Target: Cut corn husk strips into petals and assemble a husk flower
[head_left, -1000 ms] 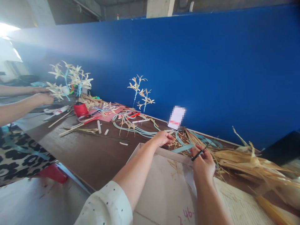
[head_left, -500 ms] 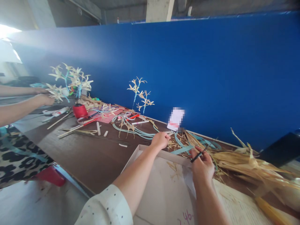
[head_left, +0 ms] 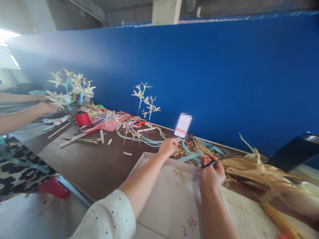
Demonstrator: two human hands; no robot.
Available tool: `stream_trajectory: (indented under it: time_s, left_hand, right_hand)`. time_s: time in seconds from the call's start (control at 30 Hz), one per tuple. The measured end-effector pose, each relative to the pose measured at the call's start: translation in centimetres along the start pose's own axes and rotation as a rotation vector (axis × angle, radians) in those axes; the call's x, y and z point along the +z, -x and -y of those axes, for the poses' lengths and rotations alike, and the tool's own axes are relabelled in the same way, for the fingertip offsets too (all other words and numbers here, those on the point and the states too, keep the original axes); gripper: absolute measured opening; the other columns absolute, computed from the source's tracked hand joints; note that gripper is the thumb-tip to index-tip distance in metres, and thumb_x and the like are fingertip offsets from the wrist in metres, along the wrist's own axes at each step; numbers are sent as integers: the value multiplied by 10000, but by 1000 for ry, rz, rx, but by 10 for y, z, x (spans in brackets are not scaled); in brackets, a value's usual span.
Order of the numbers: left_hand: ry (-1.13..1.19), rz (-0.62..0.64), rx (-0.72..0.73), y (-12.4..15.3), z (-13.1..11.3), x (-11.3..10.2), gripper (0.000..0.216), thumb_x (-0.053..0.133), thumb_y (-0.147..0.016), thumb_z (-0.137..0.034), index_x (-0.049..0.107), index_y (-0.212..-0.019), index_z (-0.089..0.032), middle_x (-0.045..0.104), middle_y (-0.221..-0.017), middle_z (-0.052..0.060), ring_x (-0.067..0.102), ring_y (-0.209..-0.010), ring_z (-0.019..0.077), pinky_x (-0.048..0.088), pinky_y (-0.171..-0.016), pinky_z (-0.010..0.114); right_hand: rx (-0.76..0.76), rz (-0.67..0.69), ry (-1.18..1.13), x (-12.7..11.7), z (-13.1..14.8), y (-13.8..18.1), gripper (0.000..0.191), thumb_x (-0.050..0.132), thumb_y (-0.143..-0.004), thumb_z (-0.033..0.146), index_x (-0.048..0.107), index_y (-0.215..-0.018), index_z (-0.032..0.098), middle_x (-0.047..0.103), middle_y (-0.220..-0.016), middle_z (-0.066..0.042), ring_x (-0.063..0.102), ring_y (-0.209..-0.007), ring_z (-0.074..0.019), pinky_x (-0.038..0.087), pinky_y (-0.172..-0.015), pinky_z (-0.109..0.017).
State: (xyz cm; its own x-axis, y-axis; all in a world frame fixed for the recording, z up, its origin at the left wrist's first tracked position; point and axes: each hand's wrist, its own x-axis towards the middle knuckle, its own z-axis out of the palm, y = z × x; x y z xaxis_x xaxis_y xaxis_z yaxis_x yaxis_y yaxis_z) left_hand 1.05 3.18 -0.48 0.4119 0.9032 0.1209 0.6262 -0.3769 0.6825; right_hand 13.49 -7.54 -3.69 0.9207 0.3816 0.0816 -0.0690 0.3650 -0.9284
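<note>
My right hand [head_left: 212, 172] is closed round a thin black tool [head_left: 211, 163] that looks like small scissors, just past the far edge of a flat cardboard box [head_left: 171, 199]. My left hand [head_left: 168, 146] rests in a loose fist at the box's far rim, beside light blue strips [head_left: 191, 156] and dried straw scraps [head_left: 184, 151]. I cannot make out whether its fingers hold anything. A bundle of dried husks [head_left: 256, 169] lies to the right of my right hand.
The brown table [head_left: 87, 162] runs along a blue wall [head_left: 199, 73]. On it stand straw flower sprigs [head_left: 146, 99], a larger bouquet [head_left: 69, 88], a red spool [head_left: 82, 118], blue cords [head_left: 137, 136] and a white card [head_left: 182, 125]. Another person's arms [head_left: 22, 113] reach in at the far left.
Both hands stay at the box's far rim. The black tool in my right hand has tipped lower, toward level. The view has shifted slightly.
</note>
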Motion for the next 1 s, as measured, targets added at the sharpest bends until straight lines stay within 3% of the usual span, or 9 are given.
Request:
stream_trajectory:
  time_s: [0.27, 0.53, 0.8, 1.0]
  left_hand:
    - [-134, -24, -3, -5, -3, 8, 262, 506, -768, -208, 684, -957, -240, 660, -1060, 35, 601, -948, 179, 436, -836, 247]
    - [-252, 135, 76, -4, -15, 27, 243, 532, -743, -197, 711, -902, -241, 679, -995, 55, 609, -910, 190, 455, -833, 277]
    - [-340, 109, 176, -3, -25, 38, 245, 519, -763, -228, 707, -919, -247, 639, -1028, 79, 589, -946, 207, 454, -843, 302]
    - [-415, 106, 201, -5, -32, 44, 231, 505, -774, -205, 705, -880, -161, 624, -1003, 139, 553, -1007, 252, 442, -869, 337]
  right_hand:
    - [-17, 20, -55, -1, -9, -6, 330, 737, -605, 302, 627, -878, 153, 635, -662, -11, 583, -572, -108, 470, -521, -210]
    - [-5, -5, -99, -1, -7, -8, 282, 720, -612, 263, 617, -850, 153, 627, -654, -10, 595, -582, -111, 478, -537, -211]
    - [-13, -44, -147, -2, -5, -12, 288, 689, -640, 317, 598, -875, 177, 603, -642, 8, 563, -554, -105, 435, -450, -186]
    - [-1, -49, -153, -3, -5, -13, 300, 689, -631, 331, 590, -867, 176, 593, -660, 9, 554, -550, -101, 415, -431, -181]
